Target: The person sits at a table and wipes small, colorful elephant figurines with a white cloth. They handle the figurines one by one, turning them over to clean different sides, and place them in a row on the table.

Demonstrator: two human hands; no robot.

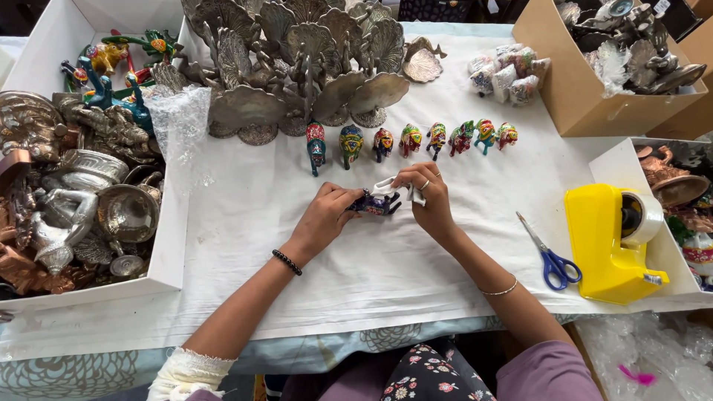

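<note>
A small, glossy, dark blue painted elephant figurine (375,202) lies on its side at the middle of the white cloth (386,260) that covers the tabletop. The left hand (327,215) pinches its rear end, fingers closed on it. The right hand (427,197) has its fingers clasped on a crumpled scrap of white wrapping (388,186) pressed against the figurine's other end. Just beyond stands a row of bright enamelled animal figurines (412,139), and behind them a cluster of dull silver metal peacock fans (297,59) with ribbed, scalloped plates. Blue-handled scissors (549,256) and a yellow plastic tape dispenser (605,241) lie to the right. A white box (172,245) of metal ornaments sits to the left.
</note>
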